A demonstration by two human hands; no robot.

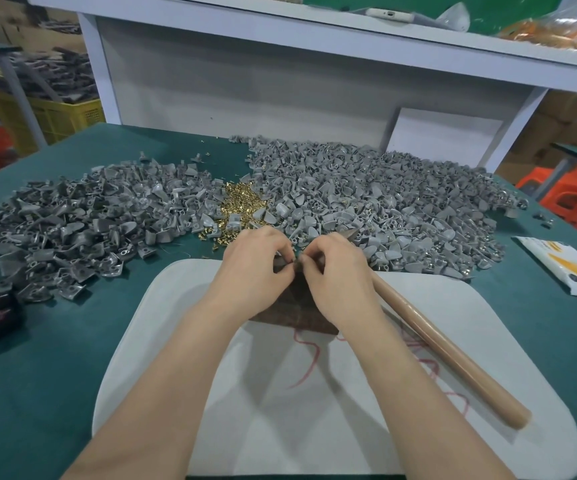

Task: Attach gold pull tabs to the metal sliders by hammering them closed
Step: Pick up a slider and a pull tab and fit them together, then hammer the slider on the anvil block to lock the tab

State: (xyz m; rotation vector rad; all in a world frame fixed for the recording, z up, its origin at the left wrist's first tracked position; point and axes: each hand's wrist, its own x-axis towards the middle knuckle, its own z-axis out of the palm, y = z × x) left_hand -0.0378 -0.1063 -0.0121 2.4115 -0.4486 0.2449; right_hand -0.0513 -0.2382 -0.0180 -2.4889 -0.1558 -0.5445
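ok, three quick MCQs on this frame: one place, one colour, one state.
1. Where does the hammer handle lie?
A) on the white pad, right of the right hand
B) on the upper shelf
C) on the floor

2. What colour is the small pile between the left grey heap and the right grey heap?
A) red
B) gold
C) blue

3. What are the hands doing?
A) swinging the hammer
B) lying flat and apart
C) both pinching a small part over the dark block

Answers:
1 A: the handle lies ungripped across the pad's right side.
2 B: the pile glints gold between the heaps.
3 C: fingertips of the left hand and the right hand meet on the part, which is too small to identify.
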